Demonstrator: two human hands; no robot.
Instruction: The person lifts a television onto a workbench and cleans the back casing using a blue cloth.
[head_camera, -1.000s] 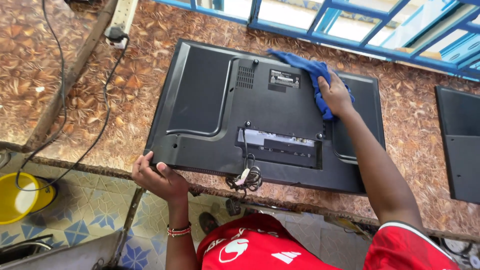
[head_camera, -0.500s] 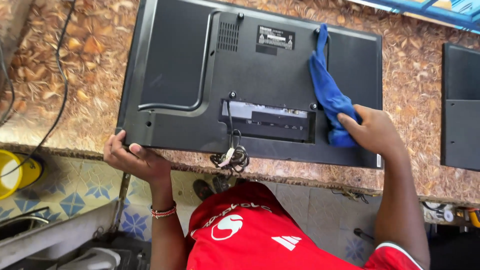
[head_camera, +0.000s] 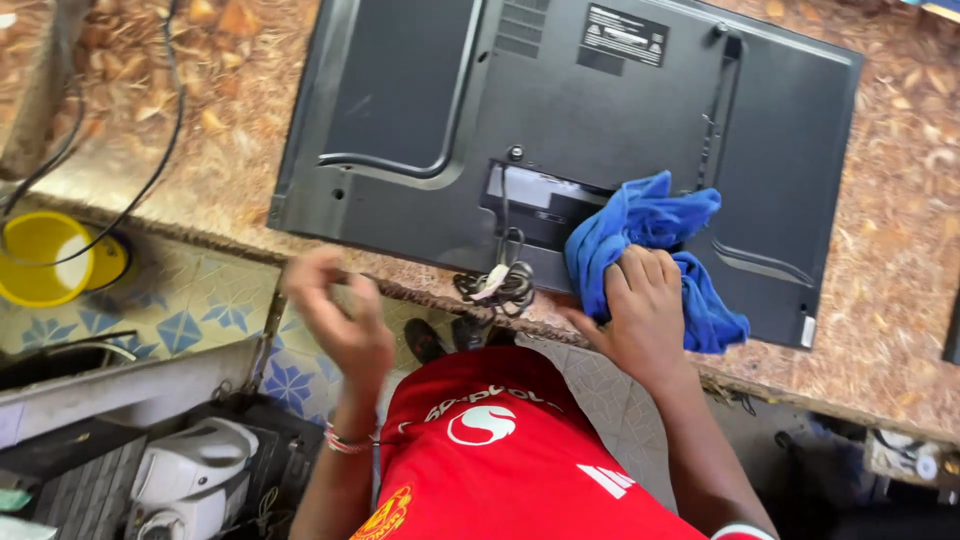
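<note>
Cloth (head_camera: 650, 225) on television (head_camera: 560, 130) (counter (head_camera: 890, 290) beneath)

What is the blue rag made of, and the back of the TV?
The rag looks like soft woven cloth: it bunches and folds under the right hand. The TV back seems hard matte black plastic, with moulded ridges, vent slots and a dull sheen.
</note>
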